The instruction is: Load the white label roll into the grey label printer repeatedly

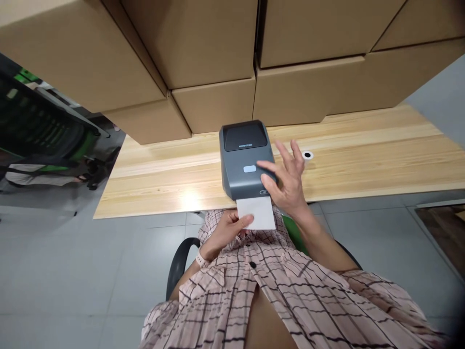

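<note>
Nearest, well in front of the dark grey label printer (pixel 238 161), is the wearer's pink plaid shirt (pixel 232 300), with a black chair armrest (pixel 178 264) to the left of it and a patch of green seat (pixel 296 237) to the right. The left hand (pixel 229 229), a pale band (pixel 201 259) round its wrist, is just in front of the printer. Its thumb lies on top of a blank white label (pixel 262 213) and its other fingers go underneath, pinching the near left part. The label's far edge meets the printer's front, beyond the table's edge.

The right hand (pixel 288 182) is over the printer's front right part, holding nothing, its fingers spread wide. The index fingertip points at the right end of a pale oblong button (pixel 249 168) on the printer's top; whether it touches, I cannot tell.

The printer sits at the near edge of a light wooden table (pixel 363 160). On the table to its right, just past the hand, is a small white disc (pixel 303 155) with a black centre. Behind the printer, stacked cardboard boxes (pixel 214 104) line the far side. Off to the printer's left, beyond the table, is a dark, blurred chair (pixel 43 126).
</note>
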The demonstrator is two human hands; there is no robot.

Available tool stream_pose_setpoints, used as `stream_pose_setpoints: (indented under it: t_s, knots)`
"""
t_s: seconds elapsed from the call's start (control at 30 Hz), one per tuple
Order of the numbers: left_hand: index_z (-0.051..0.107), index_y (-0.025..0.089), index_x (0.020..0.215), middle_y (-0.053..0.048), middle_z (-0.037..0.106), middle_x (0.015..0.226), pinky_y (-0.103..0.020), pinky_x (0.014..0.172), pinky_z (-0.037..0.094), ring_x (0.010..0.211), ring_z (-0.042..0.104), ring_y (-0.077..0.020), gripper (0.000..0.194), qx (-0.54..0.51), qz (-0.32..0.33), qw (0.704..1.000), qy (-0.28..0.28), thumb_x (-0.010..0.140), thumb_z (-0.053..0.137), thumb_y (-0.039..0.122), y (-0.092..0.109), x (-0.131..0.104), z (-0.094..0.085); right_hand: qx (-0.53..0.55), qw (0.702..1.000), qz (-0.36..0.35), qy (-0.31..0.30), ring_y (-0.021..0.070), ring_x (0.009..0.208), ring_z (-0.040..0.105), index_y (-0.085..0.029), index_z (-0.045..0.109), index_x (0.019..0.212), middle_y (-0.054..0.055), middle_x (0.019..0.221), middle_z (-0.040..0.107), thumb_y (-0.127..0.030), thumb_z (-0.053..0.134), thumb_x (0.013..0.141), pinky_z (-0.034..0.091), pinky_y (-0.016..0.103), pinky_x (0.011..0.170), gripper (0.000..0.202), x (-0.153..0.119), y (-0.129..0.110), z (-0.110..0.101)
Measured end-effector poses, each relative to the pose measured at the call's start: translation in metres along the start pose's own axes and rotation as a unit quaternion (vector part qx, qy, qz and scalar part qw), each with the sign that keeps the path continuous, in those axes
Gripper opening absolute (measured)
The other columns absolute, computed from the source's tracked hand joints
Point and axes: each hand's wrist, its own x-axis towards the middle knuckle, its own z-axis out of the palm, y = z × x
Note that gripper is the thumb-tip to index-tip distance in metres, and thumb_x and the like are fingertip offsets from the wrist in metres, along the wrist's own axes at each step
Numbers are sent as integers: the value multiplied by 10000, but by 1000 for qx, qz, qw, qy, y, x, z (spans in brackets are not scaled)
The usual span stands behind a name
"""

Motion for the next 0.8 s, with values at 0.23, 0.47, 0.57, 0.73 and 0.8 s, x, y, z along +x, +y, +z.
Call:
stream_pose_setpoints:
  t_s: [0.23,0.47,0.57,0.73,0.8]
  knots:
    - [726,188,696,-5,613,596,-273,566,426,555,513,-127,595,44,175,952,248,929,670,732,3,2,-44,-93,983,-109,-116,402,1675,311,-391,791,1184,-70,1629,611,-457,552,1079,64,791,1339,270,30,-19,-18]
    - [587,325,1550,-96,563,1654,-488,1278,429,1547,515,-301,551,131,326,897,267,1037,644,518,11,22,-31,-26,994,-87,-63,369,1659,364,-404,754,1290,-46,1661,579,-548,532,1083,128,753,1360,336,17,-6,-10]
    - [355,378,1711,-57,314,1829,-518,1410,217,1709,262,-316,734,148,309,918,201,1047,632,525,6,26,-24,101,995,2,11,319,1694,293,-427,530,1599,-38,1791,390,-619,403,1113,224,691,1372,537,-7,10,-5]
    - [254,375,1750,-37,199,1869,-514,1432,150,1741,143,-317,826,137,293,931,171,1038,619,581,-2,32,-24,183,974,131,-20,280,1693,303,-369,378,1714,4,1806,368,-628,318,1131,248,602,1395,640,-34,21,7]
    - [243,383,1753,-30,170,1875,-512,1433,127,1748,107,-309,834,137,296,929,173,1036,611,599,-3,34,-24,178,974,139,-25,296,1691,307,-367,345,1731,10,1817,341,-669,320,1118,253,603,1394,684,-36,19,9]
